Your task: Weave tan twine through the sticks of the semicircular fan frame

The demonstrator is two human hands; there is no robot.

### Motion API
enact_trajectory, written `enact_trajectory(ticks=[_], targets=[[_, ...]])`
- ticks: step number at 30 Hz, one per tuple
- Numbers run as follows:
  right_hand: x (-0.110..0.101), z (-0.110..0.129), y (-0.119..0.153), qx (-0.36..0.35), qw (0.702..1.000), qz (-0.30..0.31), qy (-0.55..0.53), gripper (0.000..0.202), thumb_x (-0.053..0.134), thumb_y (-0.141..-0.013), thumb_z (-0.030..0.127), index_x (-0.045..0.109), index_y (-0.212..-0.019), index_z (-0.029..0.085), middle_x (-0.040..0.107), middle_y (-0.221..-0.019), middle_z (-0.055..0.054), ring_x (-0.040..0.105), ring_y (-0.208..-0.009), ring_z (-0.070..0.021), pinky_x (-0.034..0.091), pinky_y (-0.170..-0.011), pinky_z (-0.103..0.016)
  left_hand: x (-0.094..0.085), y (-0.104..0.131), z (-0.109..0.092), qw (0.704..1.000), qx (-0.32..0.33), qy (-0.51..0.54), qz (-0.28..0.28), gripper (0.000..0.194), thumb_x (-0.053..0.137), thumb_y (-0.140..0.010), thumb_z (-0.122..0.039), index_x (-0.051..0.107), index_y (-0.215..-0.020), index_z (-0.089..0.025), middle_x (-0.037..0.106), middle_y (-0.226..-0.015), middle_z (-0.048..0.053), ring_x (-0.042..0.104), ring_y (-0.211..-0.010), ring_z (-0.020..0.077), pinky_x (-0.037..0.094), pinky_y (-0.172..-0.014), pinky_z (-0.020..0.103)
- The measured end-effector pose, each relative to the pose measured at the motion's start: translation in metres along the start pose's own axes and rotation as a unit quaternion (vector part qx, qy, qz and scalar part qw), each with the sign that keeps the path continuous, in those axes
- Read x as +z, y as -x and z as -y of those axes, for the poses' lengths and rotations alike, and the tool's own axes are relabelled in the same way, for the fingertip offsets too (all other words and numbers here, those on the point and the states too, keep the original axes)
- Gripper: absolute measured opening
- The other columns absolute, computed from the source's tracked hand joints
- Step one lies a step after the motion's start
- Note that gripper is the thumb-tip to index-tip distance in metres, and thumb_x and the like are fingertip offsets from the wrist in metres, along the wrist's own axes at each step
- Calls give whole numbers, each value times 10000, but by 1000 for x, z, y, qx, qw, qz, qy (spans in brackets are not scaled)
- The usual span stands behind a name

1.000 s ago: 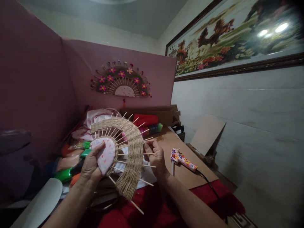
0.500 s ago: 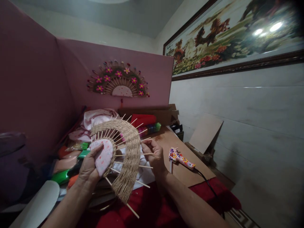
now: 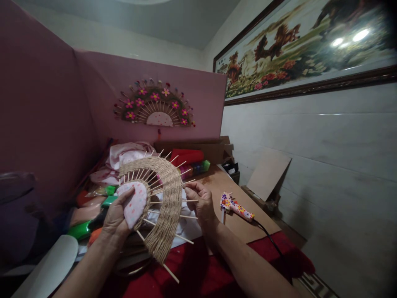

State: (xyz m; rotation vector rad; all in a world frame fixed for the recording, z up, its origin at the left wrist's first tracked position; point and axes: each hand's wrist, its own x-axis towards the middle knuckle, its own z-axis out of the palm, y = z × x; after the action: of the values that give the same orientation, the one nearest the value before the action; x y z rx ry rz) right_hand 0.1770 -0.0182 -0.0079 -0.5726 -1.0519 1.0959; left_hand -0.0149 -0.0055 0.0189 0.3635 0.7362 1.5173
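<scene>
A half-round fan (image 3: 169,188) of thin wooden sticks is tilted in front of me, with a wide band of brown twine woven across them. Its half-moon centre (image 3: 135,205) is covered in pale pink spotted cloth. My left hand (image 3: 116,219) grips this centre, thumb on top and the other fingers mostly hidden beneath. At the band's right outer edge, my right hand (image 3: 200,203) is closed in a pinch, fingertips against the twine between protruding sticks. The bit of twine in the pinch is small and partly hidden.
A flower-patterned glue gun (image 3: 237,207) with a black cord lies on the brown board (image 3: 257,227) to the right. Coloured packets (image 3: 82,229) and pink cloth (image 3: 124,159) are heaped at left. A finished flowered fan (image 3: 155,103) hangs on the pink panel (image 3: 204,107).
The fan has shifted very slightly to the left. Both hands keep their holds, with the right still pinching at the band's outer edge.
</scene>
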Motion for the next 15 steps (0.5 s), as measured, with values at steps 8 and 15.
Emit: enact_trajectory(ticks=[8,15], targets=[[0,3,-1,22,999,-8,-24,207,658,-658,321,591,-752,149,427,-476,81,253,-339,-17,187,-326,-173,-4,-3,1,1000,-2,-4,24,165,452,-799,-62,609,-846,-80,692,-649,93,662,-560,189,569,-529,315],[-1,-1,-1,13,1000,1,-10,174,662,-657,310,627,-731,156,407,-480,77,255,-387,-25,203,-376,-181,-3,-2,0,1000,15,3,24,180,431,-821,-71,610,-808,-90,692,-643,82,660,-556,176,566,-528,303]])
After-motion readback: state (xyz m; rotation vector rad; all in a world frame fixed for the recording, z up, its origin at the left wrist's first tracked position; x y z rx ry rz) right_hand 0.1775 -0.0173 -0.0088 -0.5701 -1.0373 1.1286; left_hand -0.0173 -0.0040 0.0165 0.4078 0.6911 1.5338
